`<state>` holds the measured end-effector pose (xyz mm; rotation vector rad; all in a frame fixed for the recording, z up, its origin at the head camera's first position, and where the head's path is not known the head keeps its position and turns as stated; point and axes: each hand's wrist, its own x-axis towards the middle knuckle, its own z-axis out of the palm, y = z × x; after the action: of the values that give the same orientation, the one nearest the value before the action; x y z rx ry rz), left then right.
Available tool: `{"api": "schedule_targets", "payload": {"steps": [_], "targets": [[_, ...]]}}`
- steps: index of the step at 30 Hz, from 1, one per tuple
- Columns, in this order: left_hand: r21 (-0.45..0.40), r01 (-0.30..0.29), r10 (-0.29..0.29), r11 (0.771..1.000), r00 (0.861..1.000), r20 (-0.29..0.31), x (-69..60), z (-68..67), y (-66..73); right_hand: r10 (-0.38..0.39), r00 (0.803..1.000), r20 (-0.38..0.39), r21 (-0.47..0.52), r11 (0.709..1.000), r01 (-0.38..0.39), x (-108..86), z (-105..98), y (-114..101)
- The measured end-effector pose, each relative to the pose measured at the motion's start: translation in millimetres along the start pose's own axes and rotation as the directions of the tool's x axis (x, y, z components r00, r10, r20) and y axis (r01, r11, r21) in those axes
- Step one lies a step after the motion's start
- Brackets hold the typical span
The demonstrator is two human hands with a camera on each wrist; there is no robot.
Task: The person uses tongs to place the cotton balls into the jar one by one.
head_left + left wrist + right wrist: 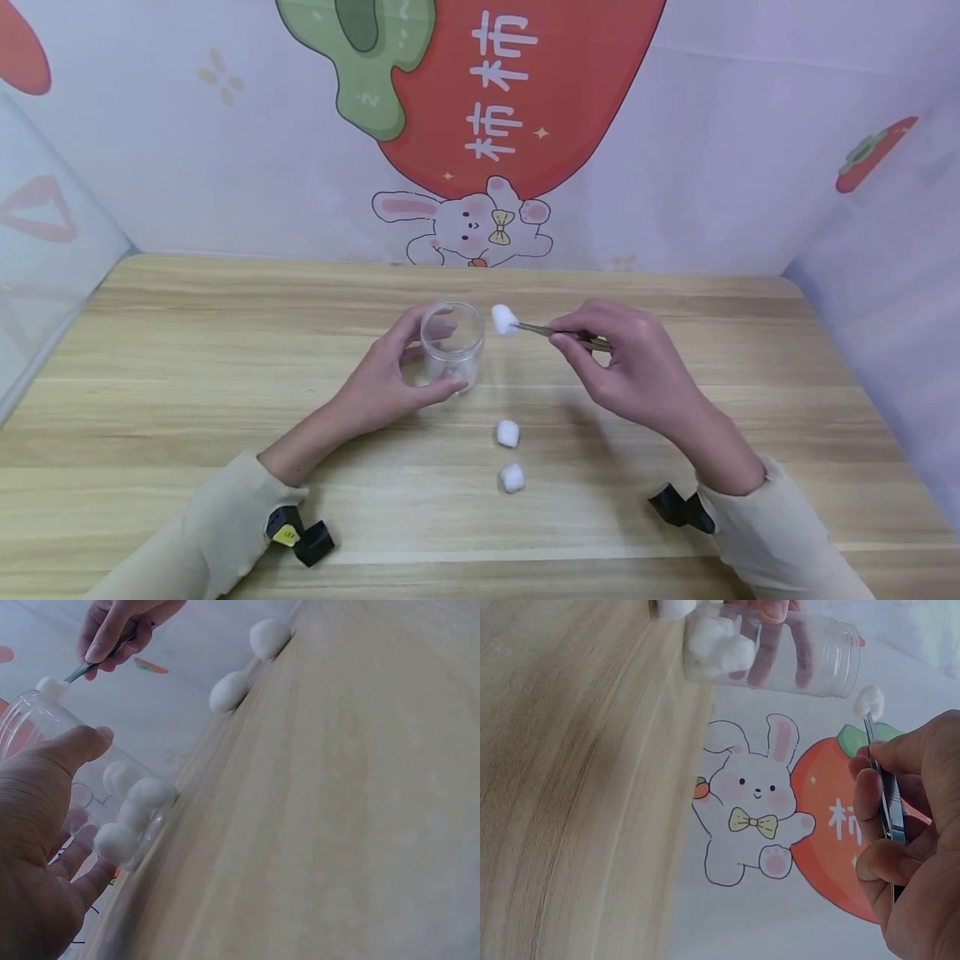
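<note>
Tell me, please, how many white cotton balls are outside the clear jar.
3: a cotton ball at the tips of the tweezers in the right hand, and two on the table, one just beyond the other. None outside the jar seems hidden.

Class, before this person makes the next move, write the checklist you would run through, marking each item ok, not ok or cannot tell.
1. Tweezers held in the right hand: ok.
2. Cotton ball caught at the tweezers' tips: ok.
3. Clear jar held by the left hand: ok.
4. Clear jar uncovered: ok, no lid on it.
5. Cotton ball directly over the clear jar: not ok; the head view shows it off to the right.
6. Tweezers' pinch firm enough: cannot tell.
</note>
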<state>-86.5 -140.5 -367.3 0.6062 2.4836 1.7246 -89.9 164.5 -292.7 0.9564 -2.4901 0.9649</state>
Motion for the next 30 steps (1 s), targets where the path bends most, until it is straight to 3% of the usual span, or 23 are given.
{"api": "schedule_targets", "payload": {"steps": [15,30], "targets": [[0.0,0.003,-0.003,1.0,1.0,0.007,0.1,-0.1,0.9,-0.022,1.0,0.008,-0.011,1.0,0.022,16.3,7,-12],[-0.012,0.009,-0.009,1.0,1.0,0.009,-0.3,-0.2,1.2,-0.026,0.999,0.04,-0.012,1.0,0.026,18.1,12,-13]]}}
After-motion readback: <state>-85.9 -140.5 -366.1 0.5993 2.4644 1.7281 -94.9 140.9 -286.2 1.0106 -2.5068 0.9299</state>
